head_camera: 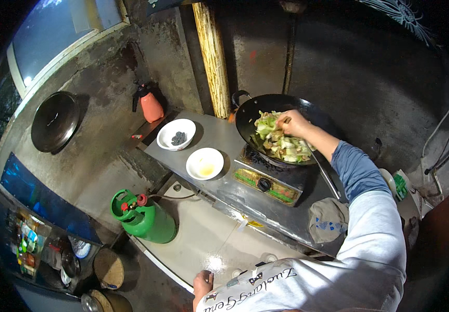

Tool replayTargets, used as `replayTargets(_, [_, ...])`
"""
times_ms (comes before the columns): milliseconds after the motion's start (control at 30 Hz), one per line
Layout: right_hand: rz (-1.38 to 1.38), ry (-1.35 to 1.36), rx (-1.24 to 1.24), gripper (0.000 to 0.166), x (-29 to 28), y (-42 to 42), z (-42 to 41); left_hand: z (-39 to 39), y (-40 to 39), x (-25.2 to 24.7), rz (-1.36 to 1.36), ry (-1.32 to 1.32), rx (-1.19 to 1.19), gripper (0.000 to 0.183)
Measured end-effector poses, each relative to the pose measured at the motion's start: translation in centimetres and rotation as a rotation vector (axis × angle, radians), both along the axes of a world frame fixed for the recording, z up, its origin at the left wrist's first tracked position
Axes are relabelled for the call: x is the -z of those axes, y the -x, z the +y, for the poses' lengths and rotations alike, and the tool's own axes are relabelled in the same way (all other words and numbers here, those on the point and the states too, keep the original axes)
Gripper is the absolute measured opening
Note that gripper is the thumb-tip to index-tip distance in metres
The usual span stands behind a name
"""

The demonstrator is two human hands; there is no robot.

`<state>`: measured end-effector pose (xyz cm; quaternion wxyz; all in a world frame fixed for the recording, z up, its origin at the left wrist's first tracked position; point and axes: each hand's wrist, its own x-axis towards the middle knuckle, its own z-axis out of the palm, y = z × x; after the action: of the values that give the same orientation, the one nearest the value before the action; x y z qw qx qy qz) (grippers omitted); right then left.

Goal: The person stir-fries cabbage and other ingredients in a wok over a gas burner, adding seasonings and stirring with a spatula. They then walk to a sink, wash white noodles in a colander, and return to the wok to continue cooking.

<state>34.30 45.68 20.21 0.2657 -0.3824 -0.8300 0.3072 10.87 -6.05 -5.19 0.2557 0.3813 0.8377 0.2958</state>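
My right hand [295, 124] is over the black wok [300, 103], its fingers pinched together just above the food. Whether something small is between the fingertips cannot be made out. Pale green chopped vegetables [287, 150] with brownish bits lie in the wok. A metal utensil handle [328, 179] leans over the wok's near rim; its working end is hidden in the food. The wok sits on a gas stove [263, 184] with a black knob. My left hand [203, 284] hangs low at the bottom, fingers loosely curled, with nothing seen in it.
Left of the stove on the metal counter [224, 201] stand a white bowl [205, 155] with yellowish residue and a white bowl [165, 136] holding dark lumps. A grey cloth [328, 220] lies at right. A green gas cylinder [150, 222] and an orange spray bottle [152, 107] stand left.
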Motion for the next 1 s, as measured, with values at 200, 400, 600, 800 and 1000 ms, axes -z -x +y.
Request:
replayTargets(200, [-0.093, -0.103, 0.232, 0.015, -3.4, -4.9, 2.9, -1.8, -4.4, 0.1, -0.099, 0.142, 0.028, 0.024])
replayTargets(400, [0.115, -0.262, 0.000, 0.012, 2.3, -3.1, 3.8, -0.4, -6.4, 0.0, -0.128, 0.090, -0.010, 0.026])
replayTargets(600, [0.178, 0.163, -0.171, 0.018, -2.0, -0.9, -2.7, 1.3, -5.7, -1.5, -0.049, 0.112, -0.024, 0.019])
replayTargets(800, [0.013, -0.002, 0.024, 0.013, -0.1, -2.8, 2.5, 2.0, -5.2, -1.9, -0.021, 0.009, -0.019, 0.018])
replayTargets(1000, [-0.058, -0.259, 0.003, 0.012, 0.6, -2.1, 2.7, -0.4, -4.6, 1.4, -0.076, 0.041, 0.075, 0.026])
